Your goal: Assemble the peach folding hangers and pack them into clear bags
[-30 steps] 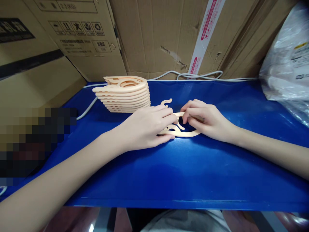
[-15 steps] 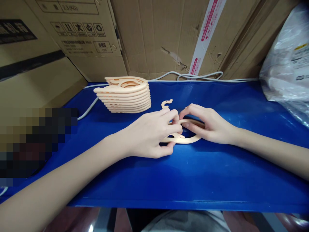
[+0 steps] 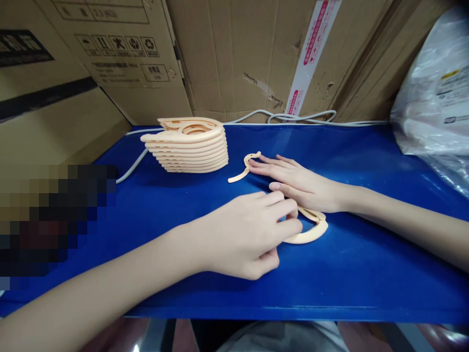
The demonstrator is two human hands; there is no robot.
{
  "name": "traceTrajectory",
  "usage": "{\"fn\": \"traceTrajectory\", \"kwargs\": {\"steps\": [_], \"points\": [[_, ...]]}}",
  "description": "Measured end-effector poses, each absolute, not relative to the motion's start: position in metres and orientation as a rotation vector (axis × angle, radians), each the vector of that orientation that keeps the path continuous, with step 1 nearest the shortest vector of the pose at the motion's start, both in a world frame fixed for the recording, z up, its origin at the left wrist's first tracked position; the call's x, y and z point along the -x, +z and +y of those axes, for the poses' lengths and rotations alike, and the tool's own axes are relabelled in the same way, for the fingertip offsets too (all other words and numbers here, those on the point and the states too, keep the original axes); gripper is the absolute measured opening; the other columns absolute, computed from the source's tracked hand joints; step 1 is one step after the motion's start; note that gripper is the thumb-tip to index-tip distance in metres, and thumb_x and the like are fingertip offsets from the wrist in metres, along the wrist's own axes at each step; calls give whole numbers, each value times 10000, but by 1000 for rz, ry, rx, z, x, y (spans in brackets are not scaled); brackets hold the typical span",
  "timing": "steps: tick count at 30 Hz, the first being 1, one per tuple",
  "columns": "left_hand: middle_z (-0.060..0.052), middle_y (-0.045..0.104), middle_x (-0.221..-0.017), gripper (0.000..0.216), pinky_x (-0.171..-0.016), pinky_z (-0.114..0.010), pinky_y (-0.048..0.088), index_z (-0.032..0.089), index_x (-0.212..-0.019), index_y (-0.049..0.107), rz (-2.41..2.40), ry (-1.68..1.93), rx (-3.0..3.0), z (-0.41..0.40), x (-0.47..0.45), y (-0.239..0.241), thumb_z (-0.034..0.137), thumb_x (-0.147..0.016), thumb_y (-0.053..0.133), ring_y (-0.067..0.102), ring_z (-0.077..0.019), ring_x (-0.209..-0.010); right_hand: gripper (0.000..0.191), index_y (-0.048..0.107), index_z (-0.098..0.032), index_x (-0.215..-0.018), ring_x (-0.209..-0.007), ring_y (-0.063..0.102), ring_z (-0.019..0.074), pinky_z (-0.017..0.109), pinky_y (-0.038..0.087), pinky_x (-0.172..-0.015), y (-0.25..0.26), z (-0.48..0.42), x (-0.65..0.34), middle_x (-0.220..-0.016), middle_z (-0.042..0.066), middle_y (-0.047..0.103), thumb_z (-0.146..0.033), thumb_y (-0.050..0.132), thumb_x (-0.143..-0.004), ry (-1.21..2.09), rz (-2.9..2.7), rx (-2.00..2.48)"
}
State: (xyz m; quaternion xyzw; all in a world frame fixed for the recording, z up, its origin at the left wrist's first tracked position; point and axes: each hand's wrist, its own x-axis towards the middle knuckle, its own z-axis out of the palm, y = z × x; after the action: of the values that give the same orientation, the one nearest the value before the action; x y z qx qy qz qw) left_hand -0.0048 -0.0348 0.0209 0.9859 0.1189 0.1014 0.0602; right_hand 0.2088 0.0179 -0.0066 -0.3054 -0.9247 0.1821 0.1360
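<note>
My left hand point(image 3: 252, 230) is closed on a peach plastic folding hanger point(image 3: 309, 237), gripping its near side low over the blue table; the fingers hide part of it. My right hand point(image 3: 302, 183) reaches across beyond the hanger, fingers stretched out and palm down. Its fingertips are at a loose S-shaped hanger hook point(image 3: 239, 177) lying flat on the table. To the left of the hook, a neat stack of matching folded hangers point(image 3: 190, 151) stands near the back.
Cardboard boxes point(image 3: 234, 58) wall off the back and left of the blue table point(image 3: 348, 274). A white cable point(image 3: 304, 116) runs along the rear edge. At the right lies a clear plastic bag point(image 3: 425, 112) with white contents.
My right hand has let go of the hanger and stretched left to the hook. My left hand has moved the hanger nearer to me and rightward. More of the hook now shows.
</note>
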Motion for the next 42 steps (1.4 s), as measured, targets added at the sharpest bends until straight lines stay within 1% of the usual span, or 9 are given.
{"fn": "traceTrajectory", "kwargs": {"steps": [5,11,17,20,25,31,34,38,42], "points": [[-95,645,-1049,176,-879,-374,456,144,-1000,623,310,259,-3010,-41,2,22,136,-842,545,552,-243,-959,497,302,-322,-1530,-1510,168,226,573,82,-1200,-6,15,-207,-1611,9,301,-391,289,-1038,475,-2694,863],[-63,651,-1015,213,-840,-349,419,179,-930,613,350,320,-3115,-27,10,18,33,-879,466,553,-224,-983,469,487,-227,-1419,-1245,515,286,519,384,-1038,-8,14,-206,-1377,110,574,-409,302,-1028,157,-2564,994],[-86,652,-1023,270,-707,-334,386,155,-888,595,700,475,-3193,-14,17,17,83,-966,346,559,-209,-860,431,667,-195,-1180,-1189,520,328,535,416,-1016,-13,11,-205,-1261,170,536,-438,356,-1005,-32,-2403,1213],[-63,634,-936,163,-650,-317,383,143,-953,571,910,456,-3071,-18,15,21,210,-968,423,552,-189,-767,352,648,-182,-1016,-1184,537,325,522,420,-1023,-15,15,-208,-1250,170,545,-439,410,-988,-6,-2327,1269],[-22,613,-897,365,-599,-298,370,161,-955,540,1013,280,-2947,-23,15,24,511,-875,611,569,-189,-771,49,567,-216,-865,-1159,565,311,520,445,-996,-20,24,-217,-1121,122,604,-262,565,-882,177,-2169,1242],[-16,611,-962,72,-579,-274,353,174,-985,558,1090,176,-2984,-12,25,25,207,-923,544,589,-175,-837,336,581,-224,-896,-1135,590,251,435,525,-912,-20,28,-221,-1149,88,569,8,455,-687,522,-2037,1035],[-29,623,-975,119,-562,-285,329,170,-991,572,1201,148,-3080,-4,30,25,111,-892,540,596,-195,-853,411,578,-226,-917,-1109,596,232,388,545,-855,-15,24,-218,-1145,77,570,44,426,-646,513,-2092,980],[-28,636,-912,136,-491,-290,252,175,-992,589,1314,94,-3133,-1,33,26,101,-887,544,596,-208,-752,343,610,-200,-956,-1017,608,228,388,517,-825,-7,12,-212,-1095,91,602,18,458,-739,249,-2213,973],[-34,632,-846,124,-462,-289,203,168,-987,600,1366,46,-3192,-5,33,29,111,-893,543,600,-220,-704,135,679,-194,-869,-880,581,222,411,448,-779,-3,2,-208,-1021,91,636,-210,549,-900,-84,-2409,856]]}}
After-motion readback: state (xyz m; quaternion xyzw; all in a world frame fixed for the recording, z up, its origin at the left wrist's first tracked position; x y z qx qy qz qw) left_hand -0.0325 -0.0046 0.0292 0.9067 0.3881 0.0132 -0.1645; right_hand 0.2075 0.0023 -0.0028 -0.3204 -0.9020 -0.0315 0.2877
